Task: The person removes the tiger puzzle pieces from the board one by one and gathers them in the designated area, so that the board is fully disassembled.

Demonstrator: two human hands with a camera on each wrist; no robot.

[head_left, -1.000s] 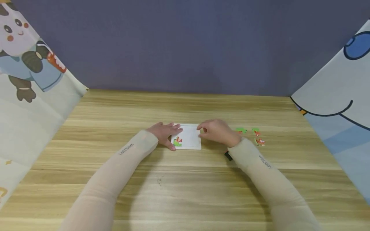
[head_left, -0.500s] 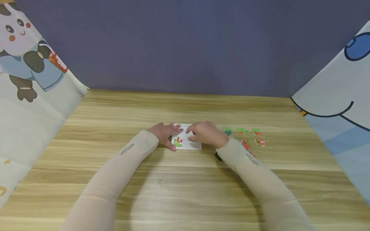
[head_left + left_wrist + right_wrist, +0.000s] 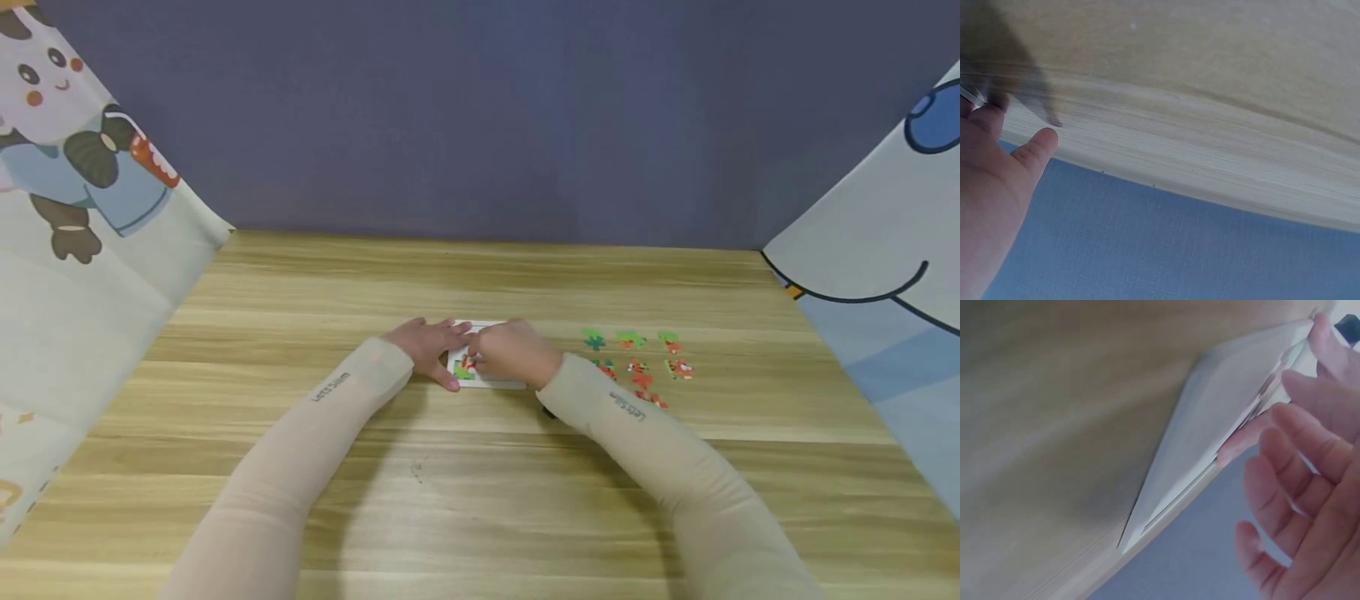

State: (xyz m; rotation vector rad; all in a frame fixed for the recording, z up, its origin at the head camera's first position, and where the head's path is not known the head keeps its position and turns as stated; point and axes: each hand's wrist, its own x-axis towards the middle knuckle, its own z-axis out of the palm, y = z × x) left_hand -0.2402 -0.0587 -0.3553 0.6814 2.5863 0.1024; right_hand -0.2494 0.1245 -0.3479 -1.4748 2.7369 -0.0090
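In the head view a small white puzzle board (image 3: 501, 385) lies flat on the table, with a green-and-red jigsaw piece (image 3: 463, 372) in its near left corner. My left hand (image 3: 429, 344) rests on the board's left edge, thumb and fingers spread apart. Over the board, my right hand (image 3: 512, 352) has its fingertips at the jigsaw piece and covers much of the white surface. The right wrist view shows the right hand (image 3: 1304, 469) with loosely bent fingers beside the board (image 3: 1222, 381); I see nothing between thumb and index finger.
Several loose jigsaw pieces (image 3: 640, 372) lie in rough rows on the wooden table (image 3: 480, 517), to the right of the board and partly behind the right sleeve (image 3: 600, 396). A dark blue cloth wall (image 3: 480, 125) rises at the table's back edge, with patterned cloths at both sides.
My right hand has moved left, from the board's right edge across to the jigsaw piece, uncovering more loose pieces on the right. The left hand has stayed on the board.
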